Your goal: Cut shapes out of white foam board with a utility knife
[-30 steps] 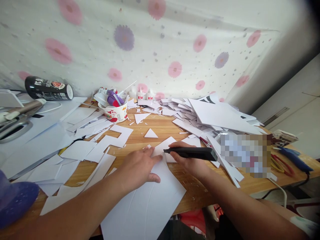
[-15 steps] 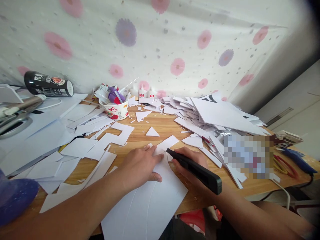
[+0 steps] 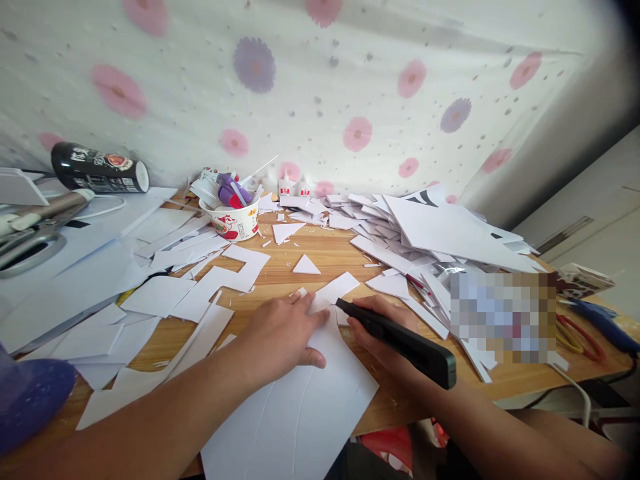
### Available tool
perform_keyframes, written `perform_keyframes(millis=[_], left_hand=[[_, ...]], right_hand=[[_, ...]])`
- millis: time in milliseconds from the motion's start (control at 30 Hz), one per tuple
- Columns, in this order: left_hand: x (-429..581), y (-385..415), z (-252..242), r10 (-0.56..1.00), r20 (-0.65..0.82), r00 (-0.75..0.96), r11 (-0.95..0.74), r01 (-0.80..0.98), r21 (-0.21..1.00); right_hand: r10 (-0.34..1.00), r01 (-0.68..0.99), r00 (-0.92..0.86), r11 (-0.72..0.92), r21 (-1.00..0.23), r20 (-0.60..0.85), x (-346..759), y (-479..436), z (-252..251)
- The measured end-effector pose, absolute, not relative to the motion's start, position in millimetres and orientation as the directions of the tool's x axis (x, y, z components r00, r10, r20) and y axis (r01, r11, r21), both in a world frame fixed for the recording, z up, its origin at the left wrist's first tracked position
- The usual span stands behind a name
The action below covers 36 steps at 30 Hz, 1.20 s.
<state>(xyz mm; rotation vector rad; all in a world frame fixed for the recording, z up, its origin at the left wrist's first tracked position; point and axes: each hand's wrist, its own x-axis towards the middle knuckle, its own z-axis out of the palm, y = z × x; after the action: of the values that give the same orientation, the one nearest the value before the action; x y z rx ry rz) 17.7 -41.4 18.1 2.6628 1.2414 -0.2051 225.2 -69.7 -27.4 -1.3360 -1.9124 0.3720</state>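
A white foam board sheet (image 3: 300, 427) lies at the table's front edge, with long curved lines scored along it. My left hand (image 3: 285, 340) lies flat on its upper part, fingers spread and pointing away from me. In my right hand (image 3: 383, 327) is a black utility knife (image 3: 400, 340), its handle slanting down to the right. The knife's tip end is at the sheet's upper right edge, close to my left fingertips; the blade itself is too small to make out. Just beyond the fingers lies a white strip (image 3: 340, 287).
White offcuts (image 3: 220, 277) litter the wooden table (image 3: 280, 257), with a tall pile (image 3: 440, 230) at back right. A paper tub (image 3: 233, 220) holds tools, beside small glue bottles (image 3: 287, 187). A black canister (image 3: 100, 170) lies at back left; pliers (image 3: 580, 337) lie right.
The knife's handle end has shifted slightly to the right, while its tip stays near the same spot on the sheet. My left hand keeps its place; the whole view has shifted a little.
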Motion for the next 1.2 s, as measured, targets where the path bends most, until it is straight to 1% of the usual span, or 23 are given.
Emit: perform_keyframes(millis=[200,333,633,767,800,867,933,1000,1033,1100,1167,1200], left_hand=[[19,-40,18,0.739,-0.237,0.630,-0.628,0.772,0.094],[17,-38,15,0.743,-0.253,0.619,-0.614,0.782,0.111],[15,-37,10,0.740,-0.162,0.653,-0.630,0.757,0.171],[16,-38,9,0.736,-0.152,0.660,-0.639,0.751,0.169],[15,-37,8,0.734,-0.152,0.662,-0.640,0.749,0.170],[13,-35,4,0.736,-0.140,0.662,-0.636,0.747,0.195],[9,-31,-1,0.759,-0.093,0.644,-0.611,0.755,0.239],[5,-26,-6,0.794,-0.020,0.608,-0.581,0.767,0.273],[3,-23,-9,0.810,0.017,0.586,-0.566,0.775,0.283],[0,-17,-12,0.834,0.061,0.549,-0.541,0.789,0.291],[-1,-12,-13,0.847,0.073,0.526,-0.521,0.796,0.307],[0,-10,-13,0.850,0.072,0.521,-0.515,0.797,0.316]], right_hand=[[0.903,0.665,-0.161,0.397,-0.633,0.398,217,-74,-25],[0.887,0.711,-0.169,0.412,-0.570,0.431,212,-78,-30],[0.835,0.766,-0.205,0.461,-0.448,0.510,205,-94,-31],[0.821,0.769,-0.220,0.478,-0.425,0.527,204,-104,-31],[0.824,0.768,-0.218,0.476,-0.430,0.523,203,-107,-31],[0.843,0.750,-0.190,0.456,-0.480,0.503,205,-113,-27],[0.867,0.726,-0.118,0.407,-0.554,0.484,210,-117,-19],[0.890,0.728,-0.063,0.350,-0.590,0.451,223,-117,-6],[0.899,0.745,-0.060,0.330,-0.579,0.435,232,-114,1],[0.913,0.795,-0.141,0.335,-0.507,0.382,252,-102,16],[0.898,0.838,-0.290,0.406,-0.366,0.331,272,-86,26],[0.880,0.855,-0.375,0.450,-0.260,0.290,281,-78,28]])
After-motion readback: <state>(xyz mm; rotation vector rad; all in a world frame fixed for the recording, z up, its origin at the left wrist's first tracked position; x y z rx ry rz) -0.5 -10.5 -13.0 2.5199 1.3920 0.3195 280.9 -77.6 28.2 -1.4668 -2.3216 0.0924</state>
